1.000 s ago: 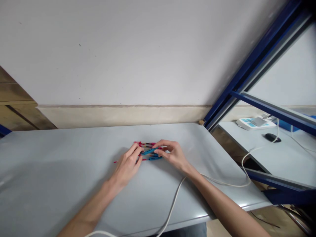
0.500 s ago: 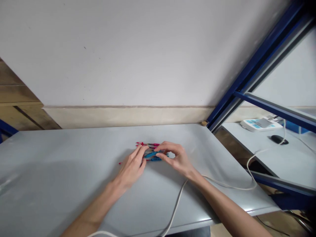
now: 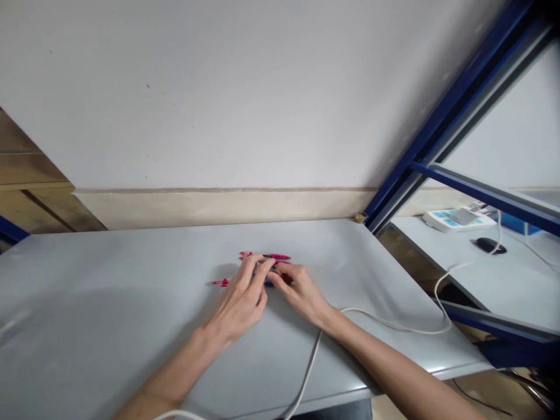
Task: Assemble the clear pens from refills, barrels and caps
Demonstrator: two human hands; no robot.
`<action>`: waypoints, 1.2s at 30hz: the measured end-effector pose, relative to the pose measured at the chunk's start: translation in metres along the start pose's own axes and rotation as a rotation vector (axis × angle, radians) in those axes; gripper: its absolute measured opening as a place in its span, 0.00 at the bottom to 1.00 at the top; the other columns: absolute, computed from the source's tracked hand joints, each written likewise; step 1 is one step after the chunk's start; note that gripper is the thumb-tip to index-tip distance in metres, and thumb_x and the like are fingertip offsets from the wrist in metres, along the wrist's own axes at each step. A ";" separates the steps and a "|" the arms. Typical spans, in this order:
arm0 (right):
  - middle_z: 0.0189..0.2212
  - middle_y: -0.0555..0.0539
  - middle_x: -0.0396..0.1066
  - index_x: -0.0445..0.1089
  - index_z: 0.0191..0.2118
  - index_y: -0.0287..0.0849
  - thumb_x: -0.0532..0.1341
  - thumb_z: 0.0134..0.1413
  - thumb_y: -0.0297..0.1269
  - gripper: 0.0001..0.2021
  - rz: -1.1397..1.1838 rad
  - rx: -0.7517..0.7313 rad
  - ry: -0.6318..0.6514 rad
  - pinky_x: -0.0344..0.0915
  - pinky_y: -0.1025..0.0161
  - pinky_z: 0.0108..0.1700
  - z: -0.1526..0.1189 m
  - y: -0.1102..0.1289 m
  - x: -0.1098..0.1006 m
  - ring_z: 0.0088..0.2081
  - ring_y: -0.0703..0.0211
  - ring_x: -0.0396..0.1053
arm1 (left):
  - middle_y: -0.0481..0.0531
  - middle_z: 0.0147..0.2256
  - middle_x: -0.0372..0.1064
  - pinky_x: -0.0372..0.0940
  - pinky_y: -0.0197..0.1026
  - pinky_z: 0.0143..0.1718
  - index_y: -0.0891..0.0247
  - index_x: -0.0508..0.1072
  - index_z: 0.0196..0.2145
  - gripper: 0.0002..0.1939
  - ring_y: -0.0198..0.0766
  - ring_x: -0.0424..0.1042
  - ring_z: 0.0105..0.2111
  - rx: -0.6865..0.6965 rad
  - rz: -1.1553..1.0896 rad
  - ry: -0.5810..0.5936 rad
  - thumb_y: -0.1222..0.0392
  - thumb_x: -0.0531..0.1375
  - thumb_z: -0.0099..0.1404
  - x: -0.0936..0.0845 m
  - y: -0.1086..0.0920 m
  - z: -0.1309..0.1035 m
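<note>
Several pink and blue pens lie crosswise on the grey table, partly under both hands. A pink pen (image 3: 279, 256) shows beyond my fingertips, and the pink end of another pen (image 3: 221, 283) sticks out to the left of my left hand. My left hand (image 3: 244, 294) curves over the pens with its fingers closed on them. Close against it, my right hand (image 3: 301, 290) pinches a blue pen (image 3: 268, 283), most of which is hidden by the fingers. The fingertips of both hands meet over the middle of the pens.
A white cable (image 3: 311, 364) runs across the grey table (image 3: 109, 315), passing by my right forearm. Blue frame posts (image 3: 441, 105) rise on the right. Beyond them, a second table holds a black mouse (image 3: 490, 245) and a white device (image 3: 457, 219). A wall stands behind.
My right hand has moved left, against my left hand, and its fingers have closed over the blue pens. Less of the blue pens shows now.
</note>
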State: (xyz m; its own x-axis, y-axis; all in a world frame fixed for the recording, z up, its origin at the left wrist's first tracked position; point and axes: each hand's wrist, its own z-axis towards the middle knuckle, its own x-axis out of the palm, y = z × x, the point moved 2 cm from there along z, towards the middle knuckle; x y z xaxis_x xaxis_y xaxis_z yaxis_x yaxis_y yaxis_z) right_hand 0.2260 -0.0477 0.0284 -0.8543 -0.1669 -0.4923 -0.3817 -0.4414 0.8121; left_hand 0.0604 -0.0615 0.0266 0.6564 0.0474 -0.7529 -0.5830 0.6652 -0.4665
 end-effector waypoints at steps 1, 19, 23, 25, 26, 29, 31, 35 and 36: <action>0.22 0.52 0.59 0.64 0.26 0.42 0.53 0.70 0.49 0.22 0.030 0.010 0.023 0.51 0.65 0.26 0.000 0.002 0.000 0.24 0.63 0.53 | 0.62 0.59 0.55 0.64 0.55 0.61 0.54 0.51 0.67 0.36 0.50 0.61 0.61 0.010 -0.001 0.000 0.75 0.50 0.65 0.000 0.000 0.000; 0.21 0.50 0.70 0.71 0.31 0.40 0.55 0.67 0.53 0.22 0.440 0.162 -0.037 0.59 0.67 0.23 0.010 -0.003 -0.019 0.21 0.64 0.64 | 0.59 0.59 0.64 0.62 0.54 0.60 0.55 0.56 0.66 0.30 0.50 0.64 0.59 0.053 0.183 -0.097 0.50 0.58 0.71 -0.056 0.029 0.018; 0.23 0.48 0.72 0.69 0.31 0.40 0.58 0.63 0.53 0.20 0.568 0.208 -0.131 0.60 0.68 0.21 0.012 -0.008 -0.018 0.22 0.62 0.68 | 0.54 0.45 0.72 0.65 0.47 0.49 0.59 0.70 0.53 0.16 0.44 0.68 0.47 0.034 0.120 0.015 0.53 0.50 0.76 -0.058 0.042 0.023; 0.26 0.47 0.74 0.69 0.31 0.41 0.59 0.62 0.53 0.19 0.606 0.236 -0.158 0.60 0.68 0.20 0.012 -0.009 -0.018 0.23 0.62 0.70 | 0.52 0.36 0.72 0.63 0.45 0.43 0.60 0.73 0.39 0.15 0.42 0.67 0.40 0.068 0.121 0.015 0.54 0.49 0.76 -0.053 0.043 0.022; 0.27 0.46 0.75 0.69 0.31 0.40 0.60 0.62 0.53 0.19 0.610 0.243 -0.154 0.60 0.68 0.21 0.012 -0.009 -0.018 0.24 0.61 0.71 | 0.51 0.33 0.70 0.62 0.44 0.41 0.61 0.72 0.35 0.16 0.42 0.65 0.37 0.073 0.124 -0.002 0.55 0.50 0.76 -0.051 0.043 0.021; 0.25 0.46 0.73 0.72 0.27 0.39 0.58 0.64 0.54 0.23 0.563 0.229 -0.093 0.59 0.67 0.21 0.012 -0.008 -0.019 0.23 0.62 0.69 | 0.50 0.29 0.67 0.60 0.42 0.37 0.61 0.69 0.31 0.14 0.40 0.63 0.33 0.071 0.103 -0.061 0.57 0.52 0.75 -0.046 0.044 0.013; 0.19 0.47 0.70 0.71 0.22 0.39 0.55 0.66 0.55 0.28 0.515 0.222 -0.043 0.59 0.66 0.23 0.012 -0.008 -0.019 0.20 0.63 0.66 | 0.50 0.31 0.67 0.60 0.42 0.37 0.62 0.69 0.35 0.09 0.40 0.63 0.34 0.082 0.076 -0.090 0.59 0.55 0.74 -0.043 0.044 0.008; 0.14 0.49 0.65 0.70 0.19 0.39 0.53 0.66 0.57 0.31 0.467 0.250 -0.026 0.59 0.65 0.24 0.012 -0.007 -0.020 0.17 0.65 0.62 | 0.50 0.35 0.69 0.61 0.40 0.40 0.61 0.69 0.42 0.02 0.39 0.67 0.36 0.096 0.049 -0.143 0.61 0.57 0.73 -0.031 0.045 0.004; 0.15 0.49 0.66 0.71 0.21 0.39 0.54 0.66 0.57 0.30 0.469 0.255 -0.039 0.58 0.66 0.23 0.012 -0.007 -0.021 0.18 0.64 0.62 | 0.51 0.37 0.70 0.62 0.40 0.42 0.61 0.69 0.43 0.03 0.39 0.68 0.38 0.093 0.040 -0.143 0.62 0.57 0.73 -0.028 0.045 0.003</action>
State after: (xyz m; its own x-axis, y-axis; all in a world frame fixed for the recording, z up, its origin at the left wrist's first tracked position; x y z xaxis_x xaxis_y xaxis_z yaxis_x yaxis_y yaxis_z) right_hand 0.2423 -0.0305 0.0362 -0.9643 -0.2600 -0.0506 -0.0258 -0.0979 0.9949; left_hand 0.0174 -0.0301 0.0279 0.6989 0.1768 -0.6930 -0.5676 0.7267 -0.3871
